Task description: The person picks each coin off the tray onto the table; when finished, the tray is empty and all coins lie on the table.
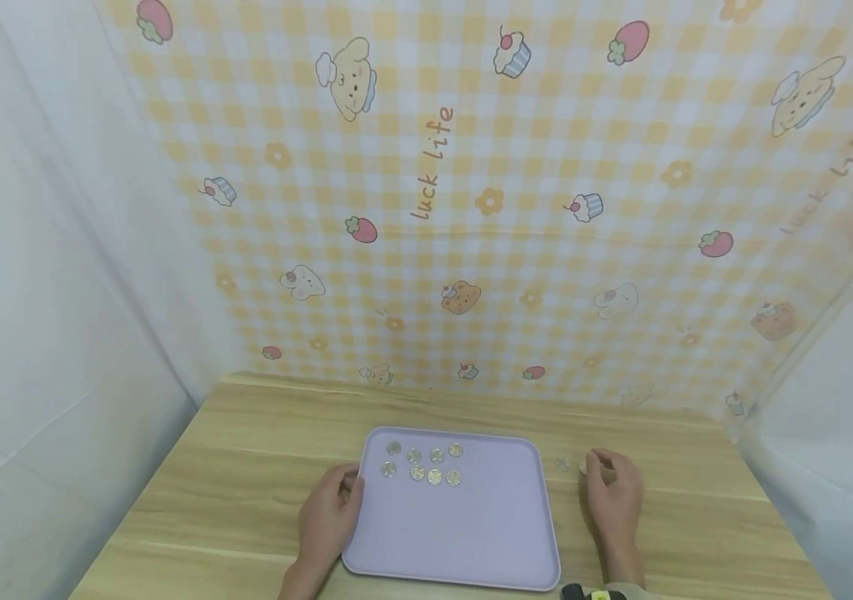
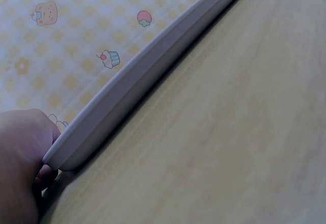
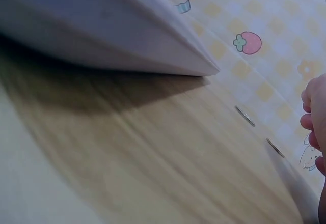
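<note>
A lilac tray [image 1: 489, 542] lies on the wooden table, with several silvery coins [image 1: 435, 477] in two rows at its far left. My left hand [image 1: 330, 510] grips the tray's left edge; in the left wrist view, the left hand [image 2: 23, 158] is at the tray's corner, with fingertips partly under the rim. To the right of the tray, my right hand [image 1: 616, 498] is just above the table, fingers loosely bent. Two more coins lie on the wood there: one coin [image 1: 562, 463] nearer the tray, and another coin [image 3: 275, 147] close to the right fingertips but apart from them.
Wooden tabletop [image 1: 246, 467] surrounds the tray. Behind it hangs a yellow checked cloth [image 1: 546, 275] with cartoon prints. Pale sheets flank the table on both sides. A dark and yellow item [image 1: 593, 592] shows at the right wrist.
</note>
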The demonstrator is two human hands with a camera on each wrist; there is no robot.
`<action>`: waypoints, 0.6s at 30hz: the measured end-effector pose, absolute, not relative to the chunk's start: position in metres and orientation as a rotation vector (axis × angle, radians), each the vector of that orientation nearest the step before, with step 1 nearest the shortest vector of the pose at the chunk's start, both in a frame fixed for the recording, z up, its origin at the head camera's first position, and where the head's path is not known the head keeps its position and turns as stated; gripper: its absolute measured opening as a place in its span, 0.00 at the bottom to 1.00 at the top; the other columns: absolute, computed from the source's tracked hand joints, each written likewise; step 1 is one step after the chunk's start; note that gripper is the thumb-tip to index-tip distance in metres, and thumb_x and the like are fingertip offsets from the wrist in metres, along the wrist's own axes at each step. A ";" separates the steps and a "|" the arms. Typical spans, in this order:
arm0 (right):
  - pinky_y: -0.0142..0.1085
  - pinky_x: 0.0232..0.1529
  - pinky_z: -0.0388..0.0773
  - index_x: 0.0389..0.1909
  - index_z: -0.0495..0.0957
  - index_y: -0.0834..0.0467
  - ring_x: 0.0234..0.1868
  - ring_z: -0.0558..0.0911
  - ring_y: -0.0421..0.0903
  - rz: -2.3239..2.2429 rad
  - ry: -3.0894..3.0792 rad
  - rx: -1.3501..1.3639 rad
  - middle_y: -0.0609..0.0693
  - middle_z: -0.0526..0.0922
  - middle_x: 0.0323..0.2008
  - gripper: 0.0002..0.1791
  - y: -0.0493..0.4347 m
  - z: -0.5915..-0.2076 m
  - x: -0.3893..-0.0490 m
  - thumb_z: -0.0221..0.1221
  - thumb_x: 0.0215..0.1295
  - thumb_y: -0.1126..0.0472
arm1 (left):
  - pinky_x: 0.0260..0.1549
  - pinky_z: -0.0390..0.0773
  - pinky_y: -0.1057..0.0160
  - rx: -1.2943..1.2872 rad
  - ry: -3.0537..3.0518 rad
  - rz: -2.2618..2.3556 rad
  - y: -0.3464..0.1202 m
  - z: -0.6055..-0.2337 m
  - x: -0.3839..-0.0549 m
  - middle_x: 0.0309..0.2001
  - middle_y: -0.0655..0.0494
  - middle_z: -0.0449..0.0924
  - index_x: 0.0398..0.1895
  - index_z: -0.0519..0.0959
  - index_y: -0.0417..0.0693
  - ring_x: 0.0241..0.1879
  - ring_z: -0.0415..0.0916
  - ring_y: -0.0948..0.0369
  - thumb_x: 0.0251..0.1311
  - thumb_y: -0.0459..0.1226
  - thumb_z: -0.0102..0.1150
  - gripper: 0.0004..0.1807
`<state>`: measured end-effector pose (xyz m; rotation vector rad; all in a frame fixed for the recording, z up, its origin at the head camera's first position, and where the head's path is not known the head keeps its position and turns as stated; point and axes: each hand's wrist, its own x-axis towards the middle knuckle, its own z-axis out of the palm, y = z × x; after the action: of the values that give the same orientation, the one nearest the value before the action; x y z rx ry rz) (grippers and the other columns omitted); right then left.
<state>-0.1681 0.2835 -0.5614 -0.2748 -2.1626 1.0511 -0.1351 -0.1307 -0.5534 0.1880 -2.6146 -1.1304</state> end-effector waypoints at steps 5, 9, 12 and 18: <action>0.39 0.51 0.64 0.37 0.82 0.67 0.42 0.66 0.24 1.051 -2.120 -0.224 0.63 0.84 0.37 0.05 0.280 -0.561 -0.169 0.62 0.61 0.70 | 0.18 0.65 0.71 0.188 -2.604 -1.129 -0.132 -0.554 -0.135 0.31 0.62 0.81 0.50 0.83 0.47 0.17 0.63 0.71 0.63 0.38 0.63 0.13; 0.38 0.50 0.64 0.36 0.83 0.67 0.41 0.66 0.22 1.055 -2.101 -0.167 0.63 0.84 0.35 0.04 0.278 -0.563 -0.170 0.63 0.60 0.72 | 0.19 0.65 0.71 0.198 -2.603 -1.130 -0.132 -0.555 -0.134 0.31 0.62 0.81 0.49 0.83 0.48 0.17 0.63 0.71 0.62 0.38 0.64 0.13; 0.36 0.47 0.65 0.36 0.83 0.67 0.40 0.67 0.24 1.054 -2.094 -0.146 0.62 0.84 0.34 0.04 0.278 -0.563 -0.170 0.63 0.60 0.72 | 0.19 0.65 0.71 0.191 -2.595 -1.139 -0.132 -0.555 -0.133 0.31 0.62 0.81 0.49 0.83 0.48 0.18 0.64 0.72 0.62 0.38 0.64 0.13; 0.35 0.44 0.66 0.36 0.83 0.66 0.39 0.69 0.26 1.072 -2.094 -0.170 0.60 0.83 0.34 0.04 0.276 -0.563 -0.170 0.62 0.61 0.72 | 0.18 0.65 0.71 0.164 -2.576 -1.146 -0.131 -0.554 -0.134 0.31 0.62 0.81 0.49 0.83 0.48 0.17 0.63 0.72 0.62 0.38 0.65 0.13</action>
<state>-0.1697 0.2759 -0.5628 -0.1704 -2.0939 1.0718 -0.1339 -0.1313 -0.5535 0.1635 -2.5763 -1.1458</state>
